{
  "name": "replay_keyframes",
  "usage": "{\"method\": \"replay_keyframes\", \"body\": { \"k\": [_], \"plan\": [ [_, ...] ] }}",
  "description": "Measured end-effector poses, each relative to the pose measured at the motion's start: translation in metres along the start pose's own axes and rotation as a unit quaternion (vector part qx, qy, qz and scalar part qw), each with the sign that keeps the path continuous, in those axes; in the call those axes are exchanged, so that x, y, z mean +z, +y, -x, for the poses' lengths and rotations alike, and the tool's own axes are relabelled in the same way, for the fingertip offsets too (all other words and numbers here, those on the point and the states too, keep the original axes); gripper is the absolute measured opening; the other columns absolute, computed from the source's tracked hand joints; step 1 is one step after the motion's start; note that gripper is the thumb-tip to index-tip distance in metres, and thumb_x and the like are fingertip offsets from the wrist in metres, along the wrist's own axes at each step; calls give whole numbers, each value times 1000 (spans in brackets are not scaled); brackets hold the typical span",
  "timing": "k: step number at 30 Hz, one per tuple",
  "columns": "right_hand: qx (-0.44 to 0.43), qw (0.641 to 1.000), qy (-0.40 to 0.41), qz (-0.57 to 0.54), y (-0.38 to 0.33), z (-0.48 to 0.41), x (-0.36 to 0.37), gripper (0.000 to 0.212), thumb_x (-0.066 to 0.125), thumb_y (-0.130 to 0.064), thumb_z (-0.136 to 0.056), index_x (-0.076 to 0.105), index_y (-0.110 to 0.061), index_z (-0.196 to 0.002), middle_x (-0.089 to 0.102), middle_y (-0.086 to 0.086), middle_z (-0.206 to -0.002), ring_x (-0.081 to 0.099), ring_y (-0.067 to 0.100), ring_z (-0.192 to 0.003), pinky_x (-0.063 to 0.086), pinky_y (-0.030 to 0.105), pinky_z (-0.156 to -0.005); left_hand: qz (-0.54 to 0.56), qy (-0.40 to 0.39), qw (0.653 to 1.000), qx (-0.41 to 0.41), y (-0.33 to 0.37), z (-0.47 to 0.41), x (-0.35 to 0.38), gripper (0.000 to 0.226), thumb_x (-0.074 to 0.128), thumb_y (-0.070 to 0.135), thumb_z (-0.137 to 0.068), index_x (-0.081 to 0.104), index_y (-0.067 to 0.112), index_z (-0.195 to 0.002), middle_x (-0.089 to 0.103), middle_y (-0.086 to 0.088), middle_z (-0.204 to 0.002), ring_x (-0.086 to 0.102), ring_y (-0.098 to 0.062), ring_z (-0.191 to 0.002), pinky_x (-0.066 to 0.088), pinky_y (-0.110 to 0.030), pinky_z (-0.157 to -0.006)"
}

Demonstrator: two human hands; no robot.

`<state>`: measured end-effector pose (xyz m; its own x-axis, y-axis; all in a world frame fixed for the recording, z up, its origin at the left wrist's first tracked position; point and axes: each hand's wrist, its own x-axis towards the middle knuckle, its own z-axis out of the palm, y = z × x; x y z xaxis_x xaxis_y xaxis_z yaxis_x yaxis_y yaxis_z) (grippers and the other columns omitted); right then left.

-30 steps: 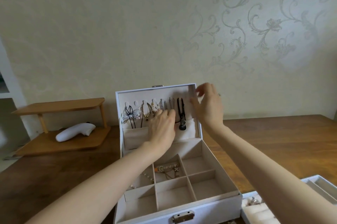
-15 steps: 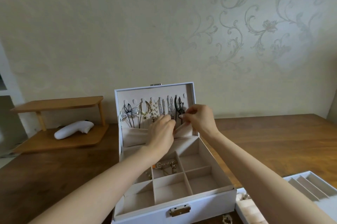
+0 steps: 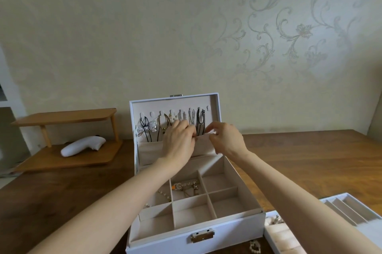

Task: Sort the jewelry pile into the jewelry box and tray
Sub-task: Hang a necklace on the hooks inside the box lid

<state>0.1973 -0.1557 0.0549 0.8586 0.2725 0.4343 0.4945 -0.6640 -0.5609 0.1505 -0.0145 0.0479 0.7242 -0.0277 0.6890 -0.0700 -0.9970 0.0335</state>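
Note:
A white jewelry box (image 3: 231,228) stands open in front of me, its lid (image 3: 216,108) upright. Several necklaces (image 3: 191,117) hang from hooks inside the lid, among them a black cord necklace (image 3: 200,122) at the right. Both hands are at the lid's fabric pocket (image 3: 151,152). My left hand (image 3: 178,142) pinches the pocket's top edge. My right hand (image 3: 226,140) pinches the same edge just to the right, below the black necklace. A brooch and chains (image 3: 185,186) lie in a back compartment. A white tray (image 3: 285,237) sits at the lower right.
A wooden two-level shelf (image 3: 68,117) stands at the left with a white handheld device (image 3: 82,146) on it. A small gold piece (image 3: 255,246) lies on the brown wooden table (image 3: 310,160) in front of the box. A patterned wall rises behind.
My right hand came down from the lid's upper right corner to the pocket edge. The black necklace now hangs with its lower end inside the pocket. My left hand stayed at the pocket.

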Motion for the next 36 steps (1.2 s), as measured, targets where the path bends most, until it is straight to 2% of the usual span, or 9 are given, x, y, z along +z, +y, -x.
{"method": "replay_keyframes", "body": {
  "k": [6, 10, 15, 19, 24, 28, 31, 33, 36],
  "plan": [
    [4, 997, 71, -35, 10, 7, -11, 24, 50, -14, -86, 66, -26, -99, 56, -5, -53, 53, 17, -53, 42, 27, -55, 7, 9, 1000, 13, -6, 4, 2, 14, 63, 20, -86, 65, 13, -98, 59, -3, -100, 49, -24, -100, 39, -32, -82],
    [2, 996, 76, -51, 25, 27, -20, 26, 49, -10, -83, 65, -26, -96, 63, 3, -53, 57, 22, -55, 50, 34, -62, 22, 27, 998, 50, -14, 14, -4, 15, 65, 13, -84, 67, 9, -98, 59, -5, -98, 51, -25, -96, 43, -35, -82],
    [15, 999, 0, -45, 22, 33, -17, 36, 48, -8, -81, 61, -27, -109, 65, -3, -53, 53, 8, -43, 55, 37, -62, 30, -101, 994, 30, 0, 9, -9, 40, 54, 24, -91, 49, 17, -130, 48, 0, -131, 37, -19, -120, 30, -31, -101],
    [18, 997, -24, -76, 2, 16, -11, 42, 48, -6, -82, 53, -22, -121, 68, 4, -59, 57, 15, -40, 55, 35, -55, 59, -180, 982, 15, 18, 4, -7, 47, 53, 14, -85, 46, 14, -131, 47, -2, -134, 36, -19, -121, 31, -32, -102],
    [41, 998, -36, -31, -8, 2, -7, 39, 44, -7, -80, 48, -22, -115, 69, 5, -60, 65, 24, -50, 56, 33, -60, 85, -122, 989, -5, 3, 2, -14, 39, 48, 9, -88, 49, 17, -126, 51, 3, -131, 38, -15, -118, 29, -25, -90],
    [32, 996, -77, 40, -5, 6, 2, 40, 44, -8, -80, 49, -21, -117, 64, 0, -58, 66, 23, -69, 50, 29, -68, 82, -121, 989, 6, -4, 0, -14, 34, 47, 6, -85, 50, 17, -117, 57, 2, -124, 43, -16, -114, 34, -32, -97],
    [33, 998, -58, 18, -4, 1, 0, 37, 45, -8, -81, 52, -23, -114, 66, 1, -58, 65, 20, -55, 52, 27, -60, 123, -72, 990, -1, -4, -3, -15, 31, 48, 1, -84, 54, 13, -112, 60, 1, -116, 47, -18, -109, 36, -29, -92],
    [29, 997, -70, 26, -6, -2, -3, 35, 46, -9, -83, 51, -24, -114, 68, 1, -59, 62, 16, -46, 50, 25, -54, 111, -94, 989, 10, -2, -7, -17, 31, 47, 2, -85, 54, 13, -114, 60, 1, -116, 46, -19, -108, 35, -28, -89],
    [20, 999, -49, 0, -11, 8, -15, 37, 47, -9, -82, 52, -24, -115, 69, 2, -60, 62, 17, -45, 52, 28, -56, 130, -61, 990, 11, 2, -1, -34, 26, 50, 5, -88, 57, 14, -111, 60, 2, -111, 49, -14, -101, 35, -24, -86]
  ]
}}
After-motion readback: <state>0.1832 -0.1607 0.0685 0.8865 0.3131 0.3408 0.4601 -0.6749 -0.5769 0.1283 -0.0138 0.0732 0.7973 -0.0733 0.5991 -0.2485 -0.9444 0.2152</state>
